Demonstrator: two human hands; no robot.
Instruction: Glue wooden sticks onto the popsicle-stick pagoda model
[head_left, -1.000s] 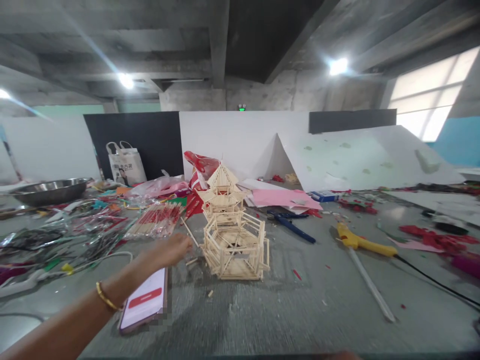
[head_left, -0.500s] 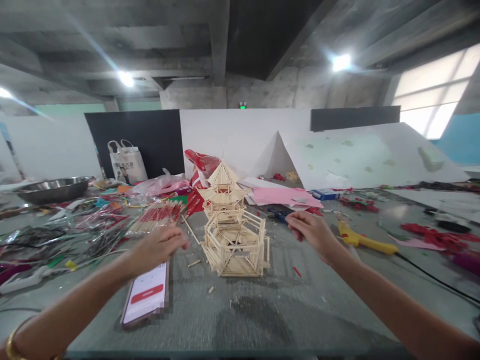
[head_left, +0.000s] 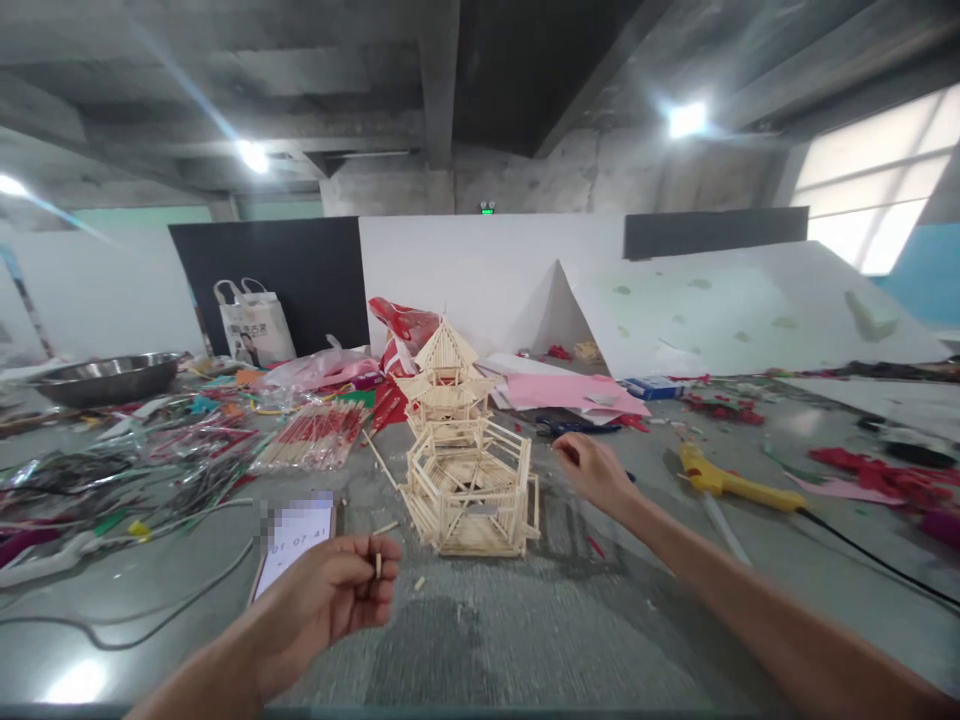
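Note:
A pagoda model (head_left: 471, 470) built of thin wooden sticks stands mid-table, with tiered roofs at its back and a railed hexagonal platform in front. At its front left, my left hand (head_left: 341, 590) is closed, pinching a short wooden stick (head_left: 378, 566). That hand partly covers a phone (head_left: 296, 535) lying lit on the table. To the right of the model, my right hand (head_left: 600, 475) has its fingers curled together, and whatever they may hold is hidden. Just behind it lies a dark blue-handled tool (head_left: 574, 428), whose kind I cannot make out.
A yellow glue gun (head_left: 739, 485) with a black cord lies at the right. Red-tipped sticks (head_left: 319, 437) in clear plastic lie left of the model, near tangled wires and a metal bowl (head_left: 109, 380). Pink paper (head_left: 566, 393) lies behind. Small stick offcuts (head_left: 420, 583) are scattered in front.
My left hand has come down and slightly right, over the phone's lower part, and a short stick now shows in its fingers. My right hand has shifted slightly left, toward the model.

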